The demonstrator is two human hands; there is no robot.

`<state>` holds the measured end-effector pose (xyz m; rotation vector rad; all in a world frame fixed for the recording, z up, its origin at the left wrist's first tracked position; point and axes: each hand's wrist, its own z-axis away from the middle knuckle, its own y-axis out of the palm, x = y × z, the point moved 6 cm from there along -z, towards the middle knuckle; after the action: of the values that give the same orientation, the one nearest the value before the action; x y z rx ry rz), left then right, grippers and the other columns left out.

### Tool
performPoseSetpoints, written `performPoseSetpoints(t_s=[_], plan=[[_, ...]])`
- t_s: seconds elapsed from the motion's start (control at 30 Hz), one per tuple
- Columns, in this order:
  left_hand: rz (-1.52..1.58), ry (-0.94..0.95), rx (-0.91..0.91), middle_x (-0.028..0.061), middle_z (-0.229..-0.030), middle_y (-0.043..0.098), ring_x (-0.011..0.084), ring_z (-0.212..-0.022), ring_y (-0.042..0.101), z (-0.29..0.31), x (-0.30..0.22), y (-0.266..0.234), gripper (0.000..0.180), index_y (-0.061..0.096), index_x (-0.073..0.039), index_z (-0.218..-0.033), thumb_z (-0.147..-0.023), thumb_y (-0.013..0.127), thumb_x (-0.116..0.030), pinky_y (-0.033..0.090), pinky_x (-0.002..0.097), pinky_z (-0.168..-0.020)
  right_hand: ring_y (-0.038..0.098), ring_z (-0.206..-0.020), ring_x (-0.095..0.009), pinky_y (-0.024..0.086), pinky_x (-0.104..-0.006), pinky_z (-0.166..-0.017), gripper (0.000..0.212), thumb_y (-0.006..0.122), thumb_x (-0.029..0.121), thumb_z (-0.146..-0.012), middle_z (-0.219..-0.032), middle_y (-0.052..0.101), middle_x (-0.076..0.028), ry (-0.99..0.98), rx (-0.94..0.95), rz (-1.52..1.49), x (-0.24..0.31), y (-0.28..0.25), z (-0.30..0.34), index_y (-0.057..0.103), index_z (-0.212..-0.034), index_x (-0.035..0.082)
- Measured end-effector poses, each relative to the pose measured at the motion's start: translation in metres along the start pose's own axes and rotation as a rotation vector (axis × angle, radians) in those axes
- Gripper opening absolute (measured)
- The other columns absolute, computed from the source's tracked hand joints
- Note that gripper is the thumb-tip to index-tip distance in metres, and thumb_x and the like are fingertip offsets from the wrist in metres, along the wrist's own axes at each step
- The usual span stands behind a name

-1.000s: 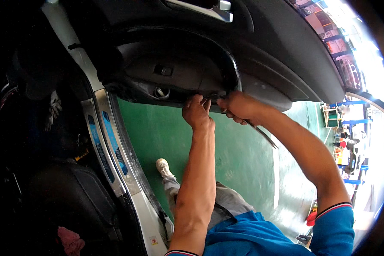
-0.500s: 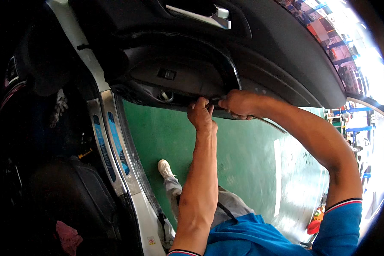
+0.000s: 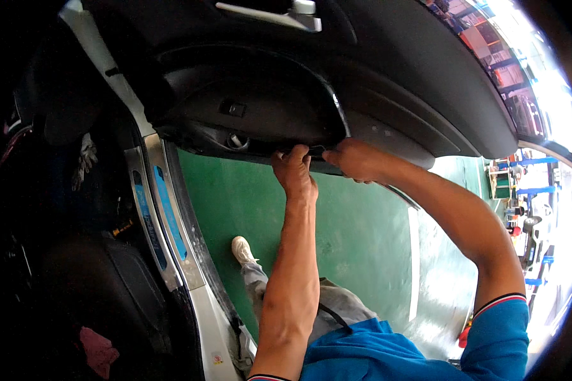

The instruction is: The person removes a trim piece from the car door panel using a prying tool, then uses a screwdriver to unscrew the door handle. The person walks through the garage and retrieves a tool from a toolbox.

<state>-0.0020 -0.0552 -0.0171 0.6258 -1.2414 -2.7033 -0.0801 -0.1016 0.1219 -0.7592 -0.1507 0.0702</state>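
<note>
Green floor (image 3: pixel 356 247) spreads below the dark car door panel (image 3: pixel 419 108) where we work. Our left hand (image 3: pixel 293 170) bunches its fingers at the panel's lower edge, though whether it grips or merely presses we cannot tell; just beside it our right hand (image 3: pixel 356 159) is closed on a thin strip (image 3: pixel 405 197), which trails out past the wrist. We do best to hold both hands close, work evenly along the edge, and never kink the strip

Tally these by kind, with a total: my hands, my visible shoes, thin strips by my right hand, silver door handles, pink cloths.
Hands: 2 (left hand, right hand)
Shoe: 1
Thin strip: 1
Silver door handle: 1
Pink cloth: 1
Total: 6
</note>
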Motion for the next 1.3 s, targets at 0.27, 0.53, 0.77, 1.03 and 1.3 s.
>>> performPoseSetpoints(t_s=[0.27, 0.53, 0.77, 1.03, 1.3], plan=[[0.052, 0.026, 0.006, 0.0061, -0.107, 0.055, 0.021, -0.097, 0.053, -0.008, 0.012, 0.003, 0.048, 0.049, -0.003, -0.113, -0.068, 0.064, 0.0, 0.042, 0.0413, -0.091, 0.048, -0.048, -0.019, 0.039, -0.0357, -0.045, 0.05, 0.048, 0.046, -0.1, -0.06, 0.053, -0.008, -0.014, 0.242, -0.036, -0.006, -0.011, -0.007, 0.06, -0.081, 0.001], [-0.091, -0.028, -0.098, 0.0097, -0.111, 0.054, 0.0253, -0.105, 0.051, 0.008, 0.011, 0.001, 0.036, 0.053, -0.002, -0.108, -0.074, 0.064, -0.001, 0.045, 0.0458, -0.096, 0.059, -0.066, -0.038, 0.045, -0.045, -0.063, 0.04, 0.055, 0.037, -0.098, -0.069, 0.059, -0.021, -0.509, -0.21, -0.248, -0.085, 0.031, 0.055, 0.062, -0.1, -0.003], [-0.253, -0.011, -0.099, 0.0132, -0.109, 0.051, 0.0297, -0.104, 0.054, 0.017, 0.024, 0.021, 0.036, 0.055, 0.005, -0.11, -0.076, 0.062, -0.003, 0.052, 0.0457, -0.096, 0.058, -0.074, -0.048, 0.044, -0.053, -0.065, 0.04, 0.051, 0.035, -0.099, -0.076, 0.06, -0.029, -0.33, -0.309, -0.64, -0.151, 0.076, 0.026, 0.058, -0.086, -0.003], [-0.357, 0.018, 0.056, 0.012, -0.11, 0.059, 0.0257, -0.104, 0.058, -0.003, 0.026, 0.019, 0.031, 0.06, 0.001, -0.107, -0.078, 0.053, -0.01, 0.05, 0.0417, -0.095, 0.059, -0.083, -0.049, 0.046, -0.0541, -0.073, 0.046, 0.046, 0.043, -0.1, -0.08, 0.062, -0.029, -0.335, -0.301, -0.916, -0.151, 0.1, -0.01, 0.06, -0.091, -0.001], [-0.32, 0.04, 0.118, 0.011, -0.11, 0.064, 0.0257, -0.105, 0.06, 0.0, 0.025, 0.017, 0.029, 0.062, 0.0, -0.106, -0.079, 0.055, -0.008, 0.051, 0.0416, -0.097, 0.061, -0.073, -0.047, 0.047, -0.0549, -0.066, 0.042, 0.049, 0.04, -0.098, -0.076, 0.063, -0.026, -0.438, -0.464, -0.772, -0.157, 0.058, 0.018, 0.061, -0.086, 0.002]])
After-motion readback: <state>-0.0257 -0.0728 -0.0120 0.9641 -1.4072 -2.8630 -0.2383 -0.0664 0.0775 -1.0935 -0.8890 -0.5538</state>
